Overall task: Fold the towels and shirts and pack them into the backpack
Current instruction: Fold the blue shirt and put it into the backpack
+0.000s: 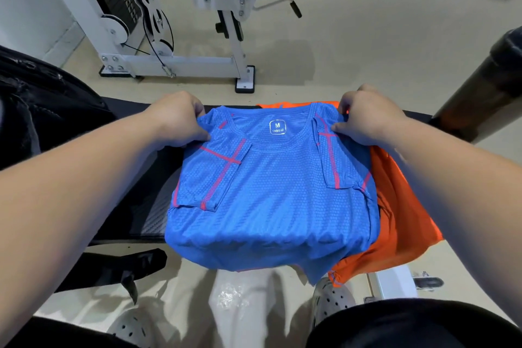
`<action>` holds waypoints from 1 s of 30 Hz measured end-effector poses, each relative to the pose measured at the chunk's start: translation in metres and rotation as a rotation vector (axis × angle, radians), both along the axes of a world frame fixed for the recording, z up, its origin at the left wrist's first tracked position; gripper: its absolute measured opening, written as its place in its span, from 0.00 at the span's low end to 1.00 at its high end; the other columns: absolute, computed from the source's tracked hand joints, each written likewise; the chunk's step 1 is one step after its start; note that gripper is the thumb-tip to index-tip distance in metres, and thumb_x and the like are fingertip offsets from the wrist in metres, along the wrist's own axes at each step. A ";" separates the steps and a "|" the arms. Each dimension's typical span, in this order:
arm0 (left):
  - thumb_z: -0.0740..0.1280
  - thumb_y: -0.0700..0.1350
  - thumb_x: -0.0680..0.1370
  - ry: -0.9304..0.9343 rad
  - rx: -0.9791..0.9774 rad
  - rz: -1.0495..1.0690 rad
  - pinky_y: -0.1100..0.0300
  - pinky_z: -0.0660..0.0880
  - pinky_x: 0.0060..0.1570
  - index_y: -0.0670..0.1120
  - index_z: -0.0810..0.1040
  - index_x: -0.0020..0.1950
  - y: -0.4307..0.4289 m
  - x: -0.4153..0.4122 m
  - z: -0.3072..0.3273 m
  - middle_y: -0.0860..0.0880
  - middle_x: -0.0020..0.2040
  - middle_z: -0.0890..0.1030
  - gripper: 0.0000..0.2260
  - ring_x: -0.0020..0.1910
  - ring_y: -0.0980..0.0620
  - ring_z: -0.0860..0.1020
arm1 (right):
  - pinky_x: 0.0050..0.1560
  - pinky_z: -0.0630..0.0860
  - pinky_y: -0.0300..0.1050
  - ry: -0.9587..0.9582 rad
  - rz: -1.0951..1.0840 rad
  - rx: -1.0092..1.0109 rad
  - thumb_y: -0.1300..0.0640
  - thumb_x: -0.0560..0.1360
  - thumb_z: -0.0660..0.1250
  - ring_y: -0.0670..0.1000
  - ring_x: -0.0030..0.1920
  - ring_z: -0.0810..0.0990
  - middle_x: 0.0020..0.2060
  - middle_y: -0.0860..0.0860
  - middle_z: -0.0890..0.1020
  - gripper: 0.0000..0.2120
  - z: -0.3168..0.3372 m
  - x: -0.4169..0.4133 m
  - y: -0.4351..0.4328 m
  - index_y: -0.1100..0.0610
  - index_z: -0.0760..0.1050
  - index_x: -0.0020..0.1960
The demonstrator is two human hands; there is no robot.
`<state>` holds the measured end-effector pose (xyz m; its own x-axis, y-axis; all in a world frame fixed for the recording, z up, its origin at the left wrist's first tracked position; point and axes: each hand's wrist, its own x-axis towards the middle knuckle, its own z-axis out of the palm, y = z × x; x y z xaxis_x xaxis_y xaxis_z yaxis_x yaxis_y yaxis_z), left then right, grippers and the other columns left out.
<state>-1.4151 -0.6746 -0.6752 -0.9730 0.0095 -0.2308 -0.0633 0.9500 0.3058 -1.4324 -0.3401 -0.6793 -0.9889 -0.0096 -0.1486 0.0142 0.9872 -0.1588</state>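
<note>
Blue shirt (pixel 268 192) lies flat on the bench (pixel 141 206), collar end away from me, hem drooping over the near edge. Both sleeves are tucked in over the body, so the side folds look done. My left hand (pixel 180 121) pinches the left shoulder, thumb on top, fingers curled under the cloth. My right hand (pixel 367 121) pinches the right shoulder the same way. Both are clamped on fabric.

By my reckoning this shirt is about halfway. It wants one more fold, collar end brought toward the hem, before it's a packable bundle. Under it and sticking out to the right is an orange shirt (pixel 401 206), spread loose and not folded as far as I can see, with part of it hanging off the bench edge. No towels in view.

The backpack (pixel 36 110) sits at the left, by the bench end, dark and slumped. I can't tell whether it's open, and I can't see inside. So nothing shows as packed. Plenty is left: finish blue, fold orange, deal with the towels, load the backpack.
</note>
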 end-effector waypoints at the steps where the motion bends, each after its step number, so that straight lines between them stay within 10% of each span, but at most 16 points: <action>1: 0.79 0.46 0.70 0.000 0.006 -0.005 0.57 0.74 0.34 0.43 0.76 0.37 0.000 0.001 0.000 0.45 0.30 0.81 0.13 0.32 0.43 0.81 | 0.53 0.73 0.48 0.010 0.016 0.000 0.47 0.72 0.75 0.59 0.53 0.77 0.52 0.52 0.69 0.12 0.000 0.000 0.000 0.50 0.75 0.47; 14: 0.76 0.38 0.72 0.199 0.209 0.117 0.63 0.72 0.21 0.38 0.74 0.38 -0.018 0.005 0.015 0.43 0.31 0.83 0.12 0.24 0.56 0.81 | 0.43 0.74 0.49 0.296 0.054 -0.072 0.53 0.70 0.77 0.60 0.45 0.79 0.41 0.53 0.81 0.13 0.021 0.018 0.006 0.51 0.71 0.42; 20: 0.77 0.41 0.69 0.277 0.098 0.113 0.49 0.81 0.43 0.42 0.78 0.38 -0.021 0.001 0.024 0.48 0.29 0.83 0.09 0.36 0.49 0.84 | 0.55 0.75 0.50 0.209 0.023 -0.055 0.52 0.68 0.80 0.62 0.59 0.78 0.55 0.57 0.83 0.25 0.037 0.018 0.003 0.54 0.78 0.63; 30: 0.76 0.42 0.69 0.367 -0.028 0.091 0.55 0.65 0.31 0.41 0.74 0.35 -0.018 -0.030 0.032 0.43 0.34 0.77 0.12 0.37 0.42 0.74 | 0.43 0.80 0.49 0.243 -0.006 -0.087 0.61 0.68 0.76 0.58 0.42 0.81 0.33 0.53 0.79 0.13 0.048 -0.019 -0.001 0.53 0.72 0.35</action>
<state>-1.4451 -0.6922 -0.6432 -0.9876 -0.0824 0.1338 -0.0391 0.9537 0.2982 -1.4511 -0.3412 -0.6318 -0.9955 -0.0061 0.0948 -0.0290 0.9696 -0.2428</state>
